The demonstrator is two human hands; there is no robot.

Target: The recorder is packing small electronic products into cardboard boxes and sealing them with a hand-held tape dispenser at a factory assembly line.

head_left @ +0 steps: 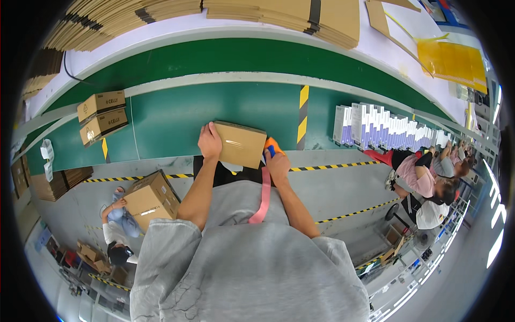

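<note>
A small brown cardboard box (239, 144) is held in front of me at the near edge of the green workbench, slightly tilted. My left hand (210, 141) grips its left end, fingers up at the far corner. At the box's right end, my right hand (277, 166) is closed round an orange-and-blue hand tool (273, 147); its exact kind is partly hidden by the fingers. A pink strip (262, 196) hangs from near my right hand down across my grey shirt.
Two stacked brown boxes (103, 117) stand on the left of the green bench (214, 99). Rows of white-and-purple packages (375, 126) line its right. Flattened cartons (284, 16) lie on the shelf beyond. Behind at left, a person holds a large carton (153, 201); several people sit at right.
</note>
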